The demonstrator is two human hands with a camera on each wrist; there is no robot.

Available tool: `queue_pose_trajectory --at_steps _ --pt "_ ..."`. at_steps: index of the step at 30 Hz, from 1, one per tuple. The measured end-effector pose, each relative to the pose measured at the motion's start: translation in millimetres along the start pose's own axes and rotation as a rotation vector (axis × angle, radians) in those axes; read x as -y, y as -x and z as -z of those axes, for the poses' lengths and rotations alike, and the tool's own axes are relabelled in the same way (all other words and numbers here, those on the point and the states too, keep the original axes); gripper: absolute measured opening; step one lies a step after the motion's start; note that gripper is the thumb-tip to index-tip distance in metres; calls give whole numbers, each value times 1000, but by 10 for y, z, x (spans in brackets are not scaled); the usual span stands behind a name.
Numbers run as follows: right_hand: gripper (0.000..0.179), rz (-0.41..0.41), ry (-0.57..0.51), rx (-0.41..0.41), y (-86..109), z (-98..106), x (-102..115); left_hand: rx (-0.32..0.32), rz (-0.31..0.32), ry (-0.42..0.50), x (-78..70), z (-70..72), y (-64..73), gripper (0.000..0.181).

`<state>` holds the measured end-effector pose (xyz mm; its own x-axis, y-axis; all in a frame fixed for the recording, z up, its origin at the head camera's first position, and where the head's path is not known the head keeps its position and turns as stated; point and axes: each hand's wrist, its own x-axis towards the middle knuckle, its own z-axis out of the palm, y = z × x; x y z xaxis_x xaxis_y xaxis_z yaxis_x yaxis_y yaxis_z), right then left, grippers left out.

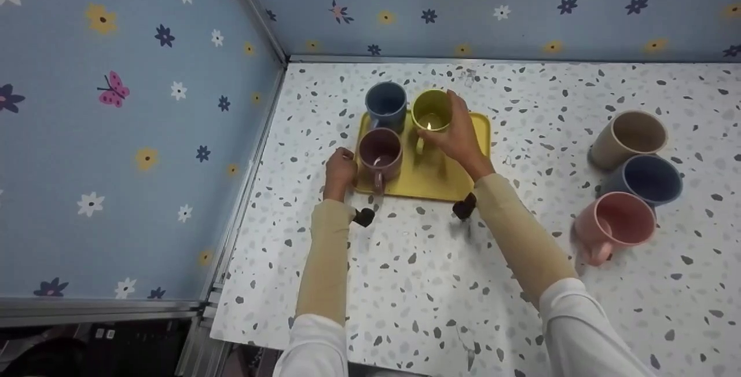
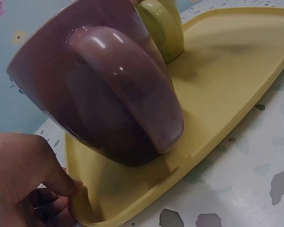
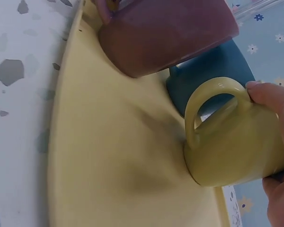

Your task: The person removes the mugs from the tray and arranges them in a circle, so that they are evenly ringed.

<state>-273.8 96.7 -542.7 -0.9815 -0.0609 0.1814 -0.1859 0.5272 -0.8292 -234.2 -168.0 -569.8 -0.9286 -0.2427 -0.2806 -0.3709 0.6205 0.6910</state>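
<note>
A yellow tray [image 1: 443, 183] lies on the table, with a purple mug [image 1: 380, 154] at its near left and a blue mug [image 1: 386, 106] behind that. My right hand [image 1: 460, 134] grips a yellow-green mug [image 3: 236, 146] around its body, thumb near the handle, at the tray's back edge. Whether this mug's base touches the tray I cannot tell. At the tray's left rim my left hand [image 1: 340, 169] pinches the edge, thumb over the rim beside the purple mug, as the left wrist view shows; its other fingers are partly hidden.
On the right of the speckled table [image 1: 417, 284] stand a beige mug [image 1: 605, 145], a dark blue mug [image 1: 654, 180] and a pink mug [image 1: 590, 226] close together. Flowered panels [image 1: 173, 134] border the table at the left and back.
</note>
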Motion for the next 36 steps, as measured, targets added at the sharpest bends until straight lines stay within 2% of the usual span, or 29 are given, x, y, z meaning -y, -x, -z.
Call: queue_pose_trajectory --at_steps 6,12,19,25,36 --pt "107 -6 -39 -46 174 6 -52 2 -5 -2 53 -35 13 24" --pt "105 21 -64 -46 322 68 22 7 1 1 94 -52 3 23" --pt "104 81 -45 -46 433 200 107 18 -7 17 75 -26 -8 24" --pt "102 80 -4 -44 556 309 170 10 -19 9 51 -5 -5 25" --pt "100 66 -21 -68 779 478 255 21 -24 23 21 25 1 27"
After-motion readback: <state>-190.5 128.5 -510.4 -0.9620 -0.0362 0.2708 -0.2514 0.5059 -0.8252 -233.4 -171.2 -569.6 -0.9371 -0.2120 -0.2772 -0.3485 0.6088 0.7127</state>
